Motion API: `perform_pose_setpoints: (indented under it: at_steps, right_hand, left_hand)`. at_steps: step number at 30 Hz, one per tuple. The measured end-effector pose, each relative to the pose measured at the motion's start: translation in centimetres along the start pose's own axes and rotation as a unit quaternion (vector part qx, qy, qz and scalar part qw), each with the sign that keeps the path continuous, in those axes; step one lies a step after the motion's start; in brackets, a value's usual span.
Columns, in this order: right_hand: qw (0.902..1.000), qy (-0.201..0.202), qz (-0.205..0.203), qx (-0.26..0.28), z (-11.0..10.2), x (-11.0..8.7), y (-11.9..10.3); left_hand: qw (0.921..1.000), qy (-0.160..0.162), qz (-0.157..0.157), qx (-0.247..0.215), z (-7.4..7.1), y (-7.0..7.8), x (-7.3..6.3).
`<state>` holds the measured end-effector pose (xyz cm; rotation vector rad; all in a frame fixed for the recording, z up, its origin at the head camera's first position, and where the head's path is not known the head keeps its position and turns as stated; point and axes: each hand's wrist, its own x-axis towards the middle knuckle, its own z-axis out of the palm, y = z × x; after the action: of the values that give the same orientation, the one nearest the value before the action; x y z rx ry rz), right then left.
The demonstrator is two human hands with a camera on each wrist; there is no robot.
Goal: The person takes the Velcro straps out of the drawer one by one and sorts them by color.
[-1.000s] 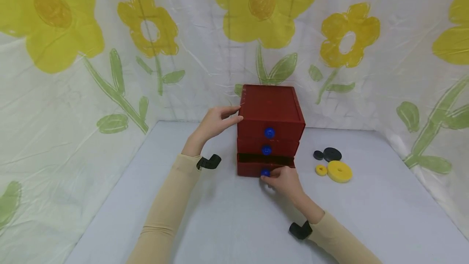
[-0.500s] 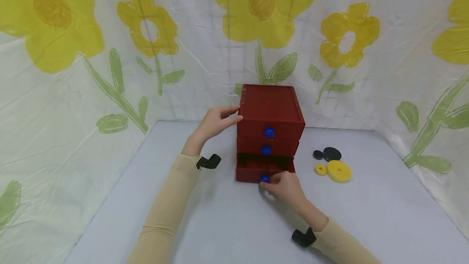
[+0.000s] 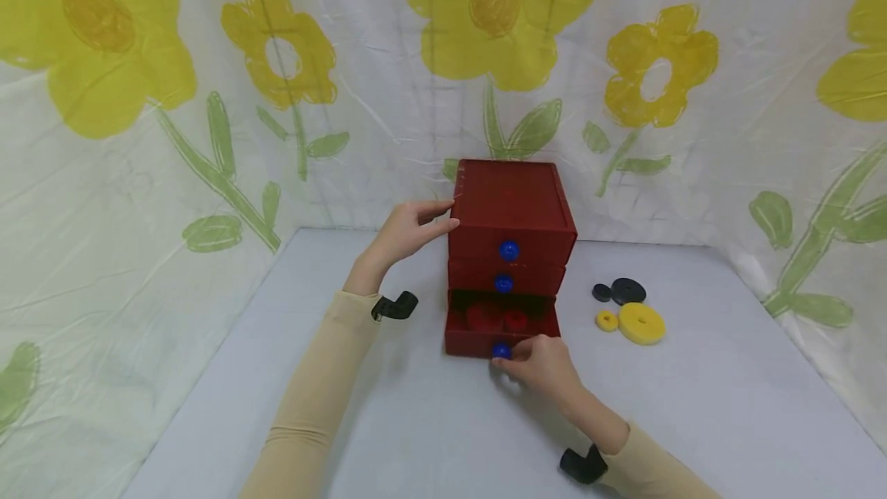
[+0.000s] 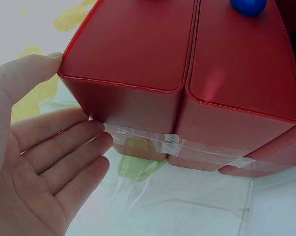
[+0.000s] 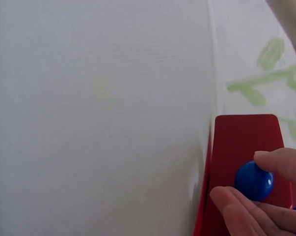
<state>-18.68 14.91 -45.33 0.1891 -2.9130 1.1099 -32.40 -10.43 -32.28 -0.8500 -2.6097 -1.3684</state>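
A dark red cabinet (image 3: 513,195) with three stacked drawers stands on the table, a round blue knob on each drawer. Its bottom drawer (image 3: 464,344) is pulled out, and inside lie a larger red disc (image 3: 483,317) and a smaller red ring (image 3: 515,320). Thumb and fingers of my right hand (image 3: 547,366) pinch the bottom drawer's blue knob (image 5: 254,180) from the right side. My left hand (image 3: 407,231) is at the cabinet's upper left edge, its fingers fairly straight. In the left wrist view the thumb (image 4: 35,71) meets the front corner and the fingertips reach the side wall.
Right of the cabinet lie a large black disc (image 3: 628,291), a small black disc (image 3: 601,293), a large yellow disc (image 3: 641,324) and a small yellow ring (image 3: 607,321). Behind the table (image 3: 416,422) hangs a white flower-patterned curtain (image 3: 374,98). Clear tape (image 4: 170,142) runs across the cabinet's side.
My right hand has drawn the bottom drawer outward, toward me, by its knob. The red disc and ring inside have come into sight. My left hand has stayed at the cabinet's edge.
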Motion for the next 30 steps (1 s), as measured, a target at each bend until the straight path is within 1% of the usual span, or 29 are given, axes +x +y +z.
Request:
perform_pose_setpoints:
  at_steps: [2,8,18,21,30]
  right_hand:
    - [0.9999,0.003,-0.006,-0.008,0.0,-0.2,-0.1]
    - [0.9996,-0.001,-0.009,-0.027,-0.1,-0.8,-0.1]
    - [0.9992,-0.003,-0.025,-0.030,-0.1,-1.2,-0.1]
    - [0.9992,-0.010,-0.028,-0.027,-0.1,-1.3,-0.1]
    - [0.9981,-0.049,-0.031,-0.021,-0.2,-1.2,0.1]
  left_hand:
    - [1.0000,0.000,-0.001,-0.001,0.0,0.0,0.0]
    - [1.0000,-0.002,-0.002,-0.004,0.0,0.1,0.0]
    - [1.0000,0.001,0.000,-0.003,0.0,0.3,-0.1]
    - [1.0000,0.001,-0.001,-0.001,0.0,0.2,-0.1]
    - [1.0000,0.001,-0.003,0.008,-0.1,0.2,-0.1]
